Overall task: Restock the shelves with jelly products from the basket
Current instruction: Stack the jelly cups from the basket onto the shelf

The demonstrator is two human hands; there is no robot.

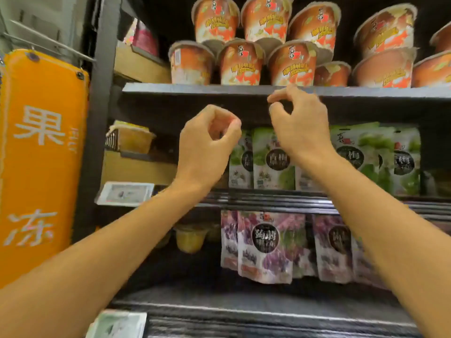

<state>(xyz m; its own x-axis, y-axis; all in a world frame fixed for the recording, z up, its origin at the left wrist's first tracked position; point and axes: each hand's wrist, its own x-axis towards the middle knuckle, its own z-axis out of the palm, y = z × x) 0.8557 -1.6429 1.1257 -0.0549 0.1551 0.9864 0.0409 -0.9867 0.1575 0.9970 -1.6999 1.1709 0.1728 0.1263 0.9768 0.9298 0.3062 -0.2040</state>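
Both my hands are raised in front of the middle shelf, holding nothing. My left hand [207, 145] has its fingers curled, thumb near the fingertips, in front of the dark gap left of the green jelly pouches [271, 159]. My right hand [297, 120] is curled too, just under the upper shelf edge [195, 88] and in front of the green pouches. Orange jelly cups [240, 62] are stacked in two layers on the upper shelf. Purple jelly pouches [264, 245] hang in a row on the level below. No basket is in view.
An orange vertical sign [41, 154] with white characters hangs at the left beside the dark shelf upright [97, 118]. Yellow jelly cups [133, 139] sit on a neighbouring shelf at the left. White price tags [125, 193] are clipped to the shelf fronts.
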